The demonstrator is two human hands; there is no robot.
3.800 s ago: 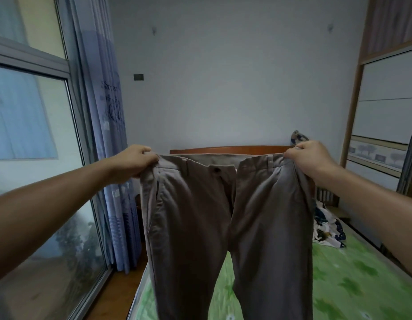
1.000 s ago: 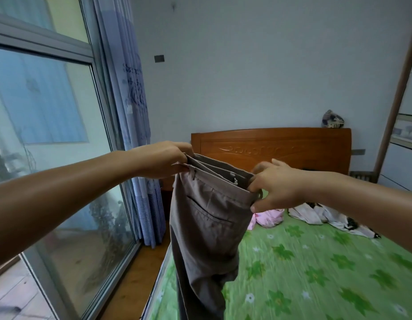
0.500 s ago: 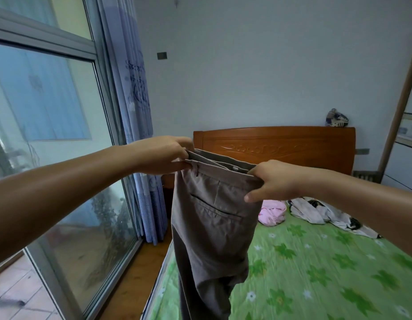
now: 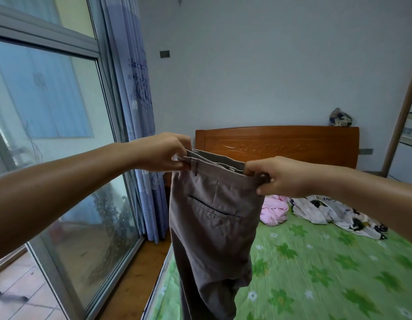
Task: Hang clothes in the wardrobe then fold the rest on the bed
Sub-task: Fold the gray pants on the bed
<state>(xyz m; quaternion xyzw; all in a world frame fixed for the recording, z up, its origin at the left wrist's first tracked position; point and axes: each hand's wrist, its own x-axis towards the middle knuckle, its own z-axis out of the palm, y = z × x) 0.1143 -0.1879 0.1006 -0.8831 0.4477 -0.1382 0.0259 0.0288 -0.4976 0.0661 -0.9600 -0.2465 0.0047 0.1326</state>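
Observation:
Grey-brown trousers [image 4: 212, 227] hang in the air over the left edge of the bed [image 4: 327, 269], folded leg on leg, back pocket facing me. My left hand [image 4: 161, 151] grips the waistband at its left end. My right hand [image 4: 279, 176] grips the waistband at its right end. The legs drop below the bottom of the view. A pink garment [image 4: 273, 210] and a white patterned garment [image 4: 334, 212] lie crumpled on the green flowered sheet near the headboard. A strip of the wardrobe [image 4: 408, 139] shows at the far right.
A wooden headboard [image 4: 276, 144] stands against the back wall, with a small patterned object [image 4: 340, 117] on top. A glass sliding door [image 4: 50, 158] and blue curtain [image 4: 138, 112] fill the left. A strip of wooden floor [image 4: 135, 273] runs between door and bed.
The trousers, held spread open by the waist 3.8 s ago, are now folded leg on leg. My hands have come closer together and my right hand has tightened its hold on the waistband.

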